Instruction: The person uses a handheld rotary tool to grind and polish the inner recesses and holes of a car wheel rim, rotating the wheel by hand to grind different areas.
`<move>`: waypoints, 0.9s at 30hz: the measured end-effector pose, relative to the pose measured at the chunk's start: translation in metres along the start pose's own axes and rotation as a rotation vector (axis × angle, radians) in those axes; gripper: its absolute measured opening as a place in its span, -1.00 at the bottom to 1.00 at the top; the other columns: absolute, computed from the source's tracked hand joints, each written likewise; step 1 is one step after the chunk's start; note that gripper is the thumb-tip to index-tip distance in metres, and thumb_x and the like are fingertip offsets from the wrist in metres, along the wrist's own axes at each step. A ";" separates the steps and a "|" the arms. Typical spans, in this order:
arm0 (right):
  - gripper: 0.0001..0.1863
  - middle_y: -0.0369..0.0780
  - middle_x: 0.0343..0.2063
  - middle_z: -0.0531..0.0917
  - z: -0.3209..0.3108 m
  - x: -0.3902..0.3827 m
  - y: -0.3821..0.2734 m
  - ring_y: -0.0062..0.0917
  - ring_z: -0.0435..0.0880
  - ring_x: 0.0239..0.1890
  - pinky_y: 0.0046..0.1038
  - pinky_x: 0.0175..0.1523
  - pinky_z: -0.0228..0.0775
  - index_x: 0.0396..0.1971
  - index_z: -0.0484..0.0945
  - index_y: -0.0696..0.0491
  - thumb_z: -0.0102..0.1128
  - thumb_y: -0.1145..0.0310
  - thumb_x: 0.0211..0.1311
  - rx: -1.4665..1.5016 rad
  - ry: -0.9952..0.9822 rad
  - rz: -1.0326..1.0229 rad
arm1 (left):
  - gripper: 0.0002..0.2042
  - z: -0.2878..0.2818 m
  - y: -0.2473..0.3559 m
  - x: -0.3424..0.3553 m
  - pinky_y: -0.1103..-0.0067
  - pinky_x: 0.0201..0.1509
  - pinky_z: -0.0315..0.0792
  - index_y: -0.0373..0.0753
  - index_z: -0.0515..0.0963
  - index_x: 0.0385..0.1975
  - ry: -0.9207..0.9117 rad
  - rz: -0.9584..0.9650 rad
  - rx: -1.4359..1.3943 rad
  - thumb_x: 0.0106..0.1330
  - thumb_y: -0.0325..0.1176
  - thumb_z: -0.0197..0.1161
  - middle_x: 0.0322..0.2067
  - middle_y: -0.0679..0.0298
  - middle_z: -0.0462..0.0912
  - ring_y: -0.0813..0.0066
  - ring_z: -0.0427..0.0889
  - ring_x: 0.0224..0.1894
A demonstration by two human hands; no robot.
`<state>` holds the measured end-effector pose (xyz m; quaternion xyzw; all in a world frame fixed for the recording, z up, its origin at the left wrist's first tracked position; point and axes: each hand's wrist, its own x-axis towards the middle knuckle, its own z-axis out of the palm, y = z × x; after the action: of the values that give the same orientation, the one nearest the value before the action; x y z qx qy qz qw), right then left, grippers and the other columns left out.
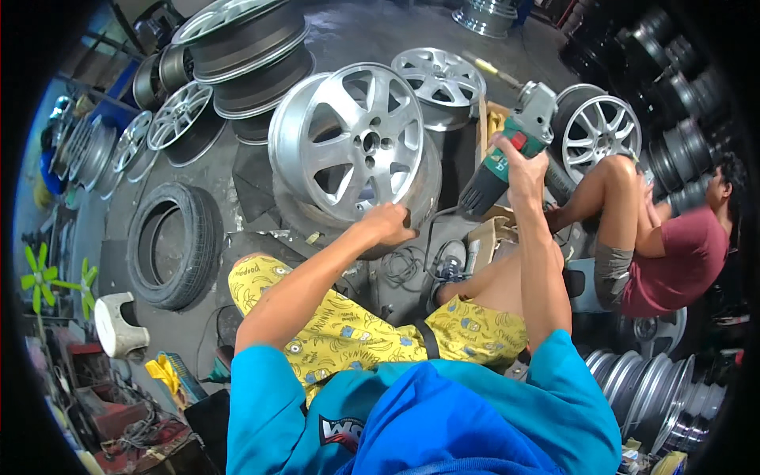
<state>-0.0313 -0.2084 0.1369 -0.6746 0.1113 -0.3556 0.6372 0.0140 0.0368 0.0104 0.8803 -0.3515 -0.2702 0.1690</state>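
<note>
A silver alloy wheel (369,107) leans upright in front of me, its spoked face toward me, resting on a tyre (431,178). My left hand (388,226) is closed round the lower edge of its rim. My right hand (522,170) grips a green angle grinder (484,184) with a grey metal head, held up to the right of the wheel. From that head a thin rod with a yellowish piece (495,70) points up and left, apart from the wheel. A dark cord runs down from the grinder's lower end.
Stacked wheels (252,75) stand behind on the left, and a loose tyre (176,245) lies nearer. At right a person in a dark red shirt (677,261) sits by another wheel (602,131). A cardboard box (489,241), coiled cord (404,267) and white stool (119,324) are nearby.
</note>
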 end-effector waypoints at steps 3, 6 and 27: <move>-0.70 -0.26 -0.42 0.70 -0.004 0.003 0.011 -0.60 0.67 -0.44 -0.49 -0.28 0.54 -0.27 0.64 0.17 0.50 0.46 -0.03 0.031 -0.025 0.193 | -0.42 0.027 -0.017 0.008 0.23 0.16 0.52 -0.38 0.69 -0.14 -0.105 0.037 0.031 0.20 0.14 0.33 -0.09 -0.11 0.71 -0.07 0.66 0.04; -0.73 -0.28 -0.45 0.70 -0.006 0.016 0.007 -0.61 0.66 -0.45 -0.49 -0.28 0.54 -0.31 0.65 0.16 0.49 0.45 -0.06 0.057 0.002 0.166 | -0.36 0.068 -0.019 0.027 0.24 0.05 0.58 -0.41 0.69 -0.18 -0.341 0.044 0.080 0.16 0.20 0.34 -0.10 -0.11 0.72 0.01 0.72 -0.03; -0.64 -0.04 -0.19 0.67 -0.013 0.066 0.051 -0.34 0.71 -0.17 -0.30 0.01 0.60 -0.06 0.53 0.24 0.21 0.26 0.31 -0.142 -0.051 0.607 | -0.21 0.304 0.038 -0.057 -0.73 0.01 -0.05 0.00 -0.20 0.57 -1.239 -0.679 -0.328 0.45 -0.03 0.07 0.43 0.18 0.32 -0.30 0.19 0.44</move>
<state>0.0237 -0.2667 0.1104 -0.6620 0.3161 -0.1234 0.6682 -0.2214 0.0178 -0.1929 0.5892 -0.0451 -0.8063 -0.0245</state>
